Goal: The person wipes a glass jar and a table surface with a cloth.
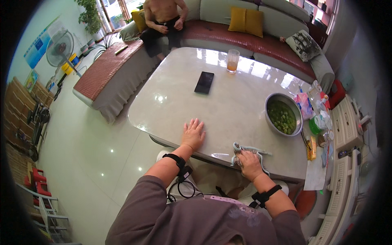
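My left hand point(193, 134) lies flat on the near edge of the glossy table point(171, 107), fingers spread, holding nothing. Near the table's front edge to the right, my right hand point(249, 162) grips a striped cloth point(237, 148), part of which trails over the edge. A black smartphone point(204, 82) lies beyond my left hand. Farther back stands a clear glass point(232, 62) with some amber liquid. To the right, a metal bowl point(298, 114) holds many small green fruits or vegetables in liquid.
Tissues in a pink pack point(303, 105), a green container point(314, 125), a yellow box point(312, 148) and papers crowd the right side beside drawers point(341, 122). A person point(165, 18) sits on the sofa point(208, 33) behind the table. A fan point(60, 49) stands at left.
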Demonstrator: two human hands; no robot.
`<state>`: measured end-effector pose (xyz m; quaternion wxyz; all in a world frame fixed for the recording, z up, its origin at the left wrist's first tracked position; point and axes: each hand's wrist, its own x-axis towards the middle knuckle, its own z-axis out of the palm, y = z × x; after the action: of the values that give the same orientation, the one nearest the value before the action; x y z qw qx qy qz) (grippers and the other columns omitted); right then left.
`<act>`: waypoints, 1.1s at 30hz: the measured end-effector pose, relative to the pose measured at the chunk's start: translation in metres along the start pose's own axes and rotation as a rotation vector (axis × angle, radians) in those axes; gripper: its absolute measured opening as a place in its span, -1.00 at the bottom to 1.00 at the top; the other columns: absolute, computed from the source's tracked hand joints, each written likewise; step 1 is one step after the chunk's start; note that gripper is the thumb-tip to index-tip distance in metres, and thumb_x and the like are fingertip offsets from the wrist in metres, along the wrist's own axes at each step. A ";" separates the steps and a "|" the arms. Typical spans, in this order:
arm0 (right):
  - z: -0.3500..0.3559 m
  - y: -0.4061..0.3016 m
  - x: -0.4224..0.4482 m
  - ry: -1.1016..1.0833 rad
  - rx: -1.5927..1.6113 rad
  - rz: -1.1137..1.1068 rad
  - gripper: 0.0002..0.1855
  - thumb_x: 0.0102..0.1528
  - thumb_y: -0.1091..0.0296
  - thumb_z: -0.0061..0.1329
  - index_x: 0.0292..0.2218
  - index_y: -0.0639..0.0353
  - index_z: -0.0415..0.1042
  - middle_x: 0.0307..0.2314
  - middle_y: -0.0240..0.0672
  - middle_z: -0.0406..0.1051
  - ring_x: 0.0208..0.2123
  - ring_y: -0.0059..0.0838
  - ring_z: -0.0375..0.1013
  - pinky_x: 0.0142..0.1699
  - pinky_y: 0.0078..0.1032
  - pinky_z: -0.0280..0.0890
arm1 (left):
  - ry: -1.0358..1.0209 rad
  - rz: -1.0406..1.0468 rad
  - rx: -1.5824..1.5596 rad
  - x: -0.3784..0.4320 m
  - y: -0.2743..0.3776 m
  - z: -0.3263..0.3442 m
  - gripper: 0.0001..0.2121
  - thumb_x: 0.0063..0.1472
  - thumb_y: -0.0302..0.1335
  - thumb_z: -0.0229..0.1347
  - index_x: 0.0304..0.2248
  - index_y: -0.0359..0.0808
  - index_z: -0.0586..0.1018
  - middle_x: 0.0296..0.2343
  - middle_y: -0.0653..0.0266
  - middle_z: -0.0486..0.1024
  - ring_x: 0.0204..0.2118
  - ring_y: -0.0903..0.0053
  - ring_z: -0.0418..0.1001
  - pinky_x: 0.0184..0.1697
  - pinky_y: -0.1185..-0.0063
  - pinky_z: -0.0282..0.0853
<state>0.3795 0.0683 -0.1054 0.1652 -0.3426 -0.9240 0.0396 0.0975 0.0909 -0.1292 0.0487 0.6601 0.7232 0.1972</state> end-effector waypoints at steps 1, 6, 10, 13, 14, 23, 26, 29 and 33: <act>0.000 0.000 0.002 -0.005 0.019 0.025 -0.63 -0.15 0.41 -0.17 -0.22 0.12 0.30 -0.26 -0.24 0.30 -0.20 -0.29 0.24 -0.18 -0.36 0.14 | 0.018 -0.007 0.002 0.001 0.001 -0.002 -0.61 0.07 -0.30 -0.13 -0.08 -0.18 0.28 0.00 0.15 0.09 0.09 0.29 -0.04 0.10 0.28 -0.22; 0.005 0.000 0.011 0.039 -0.117 -0.091 -0.76 -0.10 0.39 -0.23 -0.31 0.13 0.29 -0.41 -0.30 0.29 -0.40 -0.35 0.28 -0.37 -0.44 0.21 | -0.072 0.009 -0.029 -0.008 0.015 -0.008 -0.61 0.06 -0.31 -0.10 -0.08 -0.19 0.27 0.00 0.13 0.07 0.10 0.26 -0.07 0.10 0.25 -0.22; 0.019 -0.015 0.033 -0.021 -0.116 -0.095 -0.78 -0.10 0.41 -0.25 -0.33 0.14 0.25 -0.47 -0.31 0.23 -0.41 -0.32 0.28 -0.37 -0.42 0.25 | 0.060 0.169 -0.251 -0.023 0.045 -0.012 -0.64 0.02 -0.41 -0.04 -0.13 -0.23 0.31 -0.07 0.11 0.16 0.04 0.24 0.02 0.04 0.32 -0.06; 0.007 -0.020 0.048 -0.193 0.056 0.057 -0.78 -0.11 0.46 -0.24 -0.33 0.13 0.28 -0.48 -0.26 0.27 -0.38 -0.22 0.28 -0.30 -0.35 0.23 | 0.148 0.379 -0.440 -0.032 0.078 -0.034 -0.74 -0.03 -0.48 -0.02 -0.26 -0.26 0.36 -0.26 0.13 0.29 -0.14 0.23 0.21 -0.12 0.41 0.15; 0.008 -0.019 0.046 -0.218 0.064 0.039 -0.78 -0.11 0.46 -0.24 -0.33 0.13 0.28 -0.48 -0.26 0.27 -0.38 -0.22 0.28 -0.30 -0.35 0.23 | 0.136 0.495 -0.502 -0.038 0.084 -0.044 -0.80 -0.05 -0.52 -0.01 -0.35 -0.28 0.38 -0.38 0.15 0.34 -0.27 0.24 0.30 -0.24 0.44 0.24; 0.006 -0.004 0.061 -0.139 0.359 0.227 -0.79 -0.17 0.45 -0.12 -0.38 0.12 0.35 -0.45 -0.16 0.33 -0.36 -0.14 0.30 -0.26 -0.33 0.21 | -0.154 0.293 -0.507 -0.063 0.050 -0.019 -0.82 -0.06 -0.53 -0.03 -0.38 -0.31 0.35 -0.44 0.13 0.35 -0.35 0.23 0.32 -0.29 0.41 0.26; 0.007 0.012 0.063 -0.175 0.469 0.353 -0.85 -0.10 0.41 -0.13 -0.40 0.19 0.36 -0.46 -0.11 0.34 -0.39 -0.11 0.31 -0.30 -0.39 0.22 | 0.030 0.205 -0.609 -0.048 0.052 -0.015 -0.79 -0.05 -0.54 -0.04 -0.33 -0.32 0.34 -0.39 0.11 0.35 -0.28 0.22 0.30 -0.21 0.43 0.24; -0.007 0.007 0.074 -0.285 0.673 0.496 -0.83 -0.05 0.35 -0.12 -0.37 0.19 0.36 -0.44 -0.11 0.34 -0.43 -0.18 0.33 -0.32 -0.47 0.22 | 0.044 0.165 -0.628 -0.039 0.059 -0.015 -0.79 -0.04 -0.55 -0.05 -0.33 -0.32 0.34 -0.38 0.10 0.35 -0.26 0.22 0.29 -0.20 0.44 0.22; -0.023 -0.003 0.084 -0.166 0.530 0.441 -0.77 0.00 0.28 -0.11 -0.32 0.23 0.35 -0.44 -0.18 0.37 -0.45 -0.34 0.35 -0.32 -0.52 0.22 | 0.010 0.073 -0.588 -0.017 0.066 -0.012 -0.83 -0.04 -0.54 -0.06 -0.36 -0.32 0.35 -0.42 0.09 0.36 -0.30 0.21 0.30 -0.25 0.43 0.23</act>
<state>0.3257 0.1194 -0.0599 0.1602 -0.4745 -0.7957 0.3405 0.1577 0.0749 -0.0982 0.2273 0.6422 0.6112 0.4029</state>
